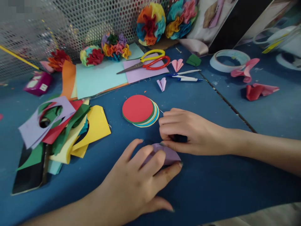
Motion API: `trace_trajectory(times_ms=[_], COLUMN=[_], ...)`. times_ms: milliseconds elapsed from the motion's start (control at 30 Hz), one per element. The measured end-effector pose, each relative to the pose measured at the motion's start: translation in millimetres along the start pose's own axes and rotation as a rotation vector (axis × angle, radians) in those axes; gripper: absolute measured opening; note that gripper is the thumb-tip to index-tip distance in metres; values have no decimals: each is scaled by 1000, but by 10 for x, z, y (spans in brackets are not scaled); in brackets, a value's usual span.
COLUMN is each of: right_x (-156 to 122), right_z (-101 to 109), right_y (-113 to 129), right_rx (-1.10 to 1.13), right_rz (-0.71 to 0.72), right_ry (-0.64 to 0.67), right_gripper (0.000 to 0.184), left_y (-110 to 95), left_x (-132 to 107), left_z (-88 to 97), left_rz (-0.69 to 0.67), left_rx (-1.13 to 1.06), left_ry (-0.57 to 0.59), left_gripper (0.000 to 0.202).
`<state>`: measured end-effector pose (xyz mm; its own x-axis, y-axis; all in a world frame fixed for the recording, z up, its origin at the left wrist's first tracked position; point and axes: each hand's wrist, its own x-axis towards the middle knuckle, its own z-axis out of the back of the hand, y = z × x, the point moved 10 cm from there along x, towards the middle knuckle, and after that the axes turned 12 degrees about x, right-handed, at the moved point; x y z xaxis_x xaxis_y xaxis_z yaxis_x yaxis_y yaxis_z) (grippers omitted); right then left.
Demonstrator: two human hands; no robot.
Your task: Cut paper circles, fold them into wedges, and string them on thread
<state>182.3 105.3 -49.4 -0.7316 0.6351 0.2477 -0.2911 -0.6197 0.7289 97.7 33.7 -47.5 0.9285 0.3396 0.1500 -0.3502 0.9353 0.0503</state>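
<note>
A folded piece of purple paper (170, 156) lies on the blue table, partly hidden under my fingers. My left hand (143, 175) rests over it with fingers spread; the index finger runs along its near edge and the thumb sticks out apart. From the right, my right hand (188, 131) is closed, its fingers curled and its thumb tip at the paper's upper edge. Just beyond both hands sits a stack of paper circles, a red circle (137, 108) on top, with green, blue and yellow edges showing beneath.
Cut paper scraps (96, 125) and a phone (29, 169) lie at the left. Behind are scissors (154, 61), light blue paper sheets (101, 78), pens (188, 77), small folded paper pieces (161, 84) and ruffled paper flowers (150, 24). A tape roll (215, 61) stands right.
</note>
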Motion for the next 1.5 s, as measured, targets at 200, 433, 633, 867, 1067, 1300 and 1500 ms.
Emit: trace_trajectory(times_ms=[200,433,633,867,1067,1300,1500], right_x=[-36,-37,-47,-49,-56,-151,-219], right_z=[37,151,129,159,203,333,375], right_y=[17,56,179,235,240,226,511], right_rx=[28,97,229,272,322,388,129], right_rz=[9,-21,55,85,86,78,270], right_ry=[-29,-103,-121,-201,-286,-495,-537], right_gripper=[20,22,25,33,15,18,11], left_y=[284,671,754,961,964,901,600], left_x=[-65,-202,-221,-339,-334,-220,-142], left_z=[95,-20,24,-41,-67,-165,-310], left_rz=[217,499,541,727,724,632,631], left_rx=[-228,-353,-638,-1108,-1168,-1462,-1835], left_ry=[-88,-58,-175,-386,-420,-412,-209], left_gripper=[31,11,9,27,28,74,66])
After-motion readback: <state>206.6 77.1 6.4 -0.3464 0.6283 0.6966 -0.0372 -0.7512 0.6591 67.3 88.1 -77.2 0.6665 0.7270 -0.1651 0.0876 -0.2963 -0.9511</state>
